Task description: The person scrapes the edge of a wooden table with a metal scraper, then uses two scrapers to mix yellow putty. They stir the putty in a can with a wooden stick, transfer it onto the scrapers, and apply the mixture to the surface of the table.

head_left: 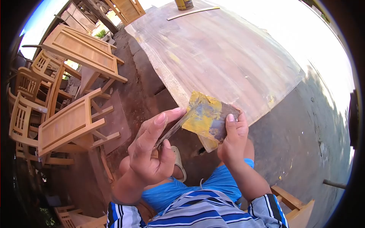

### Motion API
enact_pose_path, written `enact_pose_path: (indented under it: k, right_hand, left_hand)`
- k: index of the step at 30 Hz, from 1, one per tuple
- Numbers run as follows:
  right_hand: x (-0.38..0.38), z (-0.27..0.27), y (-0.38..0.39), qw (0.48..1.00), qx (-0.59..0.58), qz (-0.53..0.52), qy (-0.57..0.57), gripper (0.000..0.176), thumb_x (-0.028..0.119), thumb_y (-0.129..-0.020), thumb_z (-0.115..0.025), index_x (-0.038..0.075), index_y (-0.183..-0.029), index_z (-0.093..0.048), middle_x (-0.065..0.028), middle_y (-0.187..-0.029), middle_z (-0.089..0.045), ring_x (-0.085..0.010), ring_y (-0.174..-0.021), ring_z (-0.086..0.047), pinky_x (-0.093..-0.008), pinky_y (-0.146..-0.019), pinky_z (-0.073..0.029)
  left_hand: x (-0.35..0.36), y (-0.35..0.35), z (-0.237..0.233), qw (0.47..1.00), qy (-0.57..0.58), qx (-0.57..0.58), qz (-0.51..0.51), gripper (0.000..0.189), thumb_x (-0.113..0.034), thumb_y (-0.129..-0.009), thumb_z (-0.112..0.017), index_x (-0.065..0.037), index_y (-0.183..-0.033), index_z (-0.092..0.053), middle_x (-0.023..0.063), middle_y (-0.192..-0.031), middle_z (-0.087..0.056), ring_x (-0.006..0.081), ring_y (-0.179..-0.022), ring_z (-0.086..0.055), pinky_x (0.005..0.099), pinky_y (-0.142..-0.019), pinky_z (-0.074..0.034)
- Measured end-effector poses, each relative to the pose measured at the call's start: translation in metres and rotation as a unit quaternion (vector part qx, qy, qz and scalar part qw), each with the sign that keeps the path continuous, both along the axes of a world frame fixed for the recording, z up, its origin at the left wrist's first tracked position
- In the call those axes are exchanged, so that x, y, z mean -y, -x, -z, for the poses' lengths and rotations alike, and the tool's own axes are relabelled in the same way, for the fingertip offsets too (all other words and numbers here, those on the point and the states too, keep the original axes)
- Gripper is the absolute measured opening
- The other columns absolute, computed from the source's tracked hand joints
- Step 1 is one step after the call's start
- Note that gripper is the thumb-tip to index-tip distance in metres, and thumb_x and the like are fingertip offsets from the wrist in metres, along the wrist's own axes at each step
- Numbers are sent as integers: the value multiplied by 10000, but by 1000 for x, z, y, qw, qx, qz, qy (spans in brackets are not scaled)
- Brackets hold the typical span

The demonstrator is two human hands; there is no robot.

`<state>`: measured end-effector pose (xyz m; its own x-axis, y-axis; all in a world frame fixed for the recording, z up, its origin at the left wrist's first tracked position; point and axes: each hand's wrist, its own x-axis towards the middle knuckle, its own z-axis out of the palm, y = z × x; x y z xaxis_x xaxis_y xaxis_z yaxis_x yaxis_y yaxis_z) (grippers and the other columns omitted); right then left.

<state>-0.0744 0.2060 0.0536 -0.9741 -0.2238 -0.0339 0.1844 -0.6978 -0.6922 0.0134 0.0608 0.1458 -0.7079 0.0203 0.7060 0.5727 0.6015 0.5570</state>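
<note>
My right hand grips the dark end of a flat plate smeared with yellow putty, thumb on top. In my left hand is a thin, flat blade like a putty knife, seen nearly edge-on between thumb and fingers. Its far end meets the left edge of the smeared plate. A yellowish corner shows below the plate; what it belongs to is partly hidden. Both hands are in front of the near edge of a large wooden panel with whitish and yellow smears.
A can and a thin wooden strip lie at the panel's far end. Wooden furniture frames with panels and slatted chairs crowd the left. Another wooden piece stands at lower right, by the concrete floor.
</note>
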Motion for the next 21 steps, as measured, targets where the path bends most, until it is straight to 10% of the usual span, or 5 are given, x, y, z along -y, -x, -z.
enact_pose_path:
  k: [8, 14, 21]
  right_hand:
    - [0, -3, 5, 999, 31, -17, 29, 262, 115, -1035, -446, 21, -1279, -443, -134, -1184, -616, -199, -1073, -625, -366, -938, -524]
    - [-26, -9, 27, 955, 170, -195, 143, 242, 227, -1026, -502, 69, -1209, -506, -39, -1011, -623, -156, -836, -630, -308, -703, -569]
    - [-30, -4, 31, 898, 140, -338, 246, 241, 243, -977, -607, 84, -1120, -496, 11, -765, -511, -97, -617, -506, -236, -581, -485]
  left_hand:
    - [6, -2, -8, 983, 115, 121, 70, 450, 148, -774, -601, 52, -1214, -605, 228, -1203, -621, 331, -1083, -653, 414, -957, -520]
    - [19, -33, -5, 863, -498, 70, -52, 296, 25, -885, -570, 102, -1169, -589, 162, -1101, -676, 186, -1008, -658, 341, -879, -536]
    - [2, -23, 12, 777, -557, 265, 124, 347, 25, -868, -584, 97, -1208, -579, 133, -1054, -697, 166, -950, -676, 309, -873, -539]
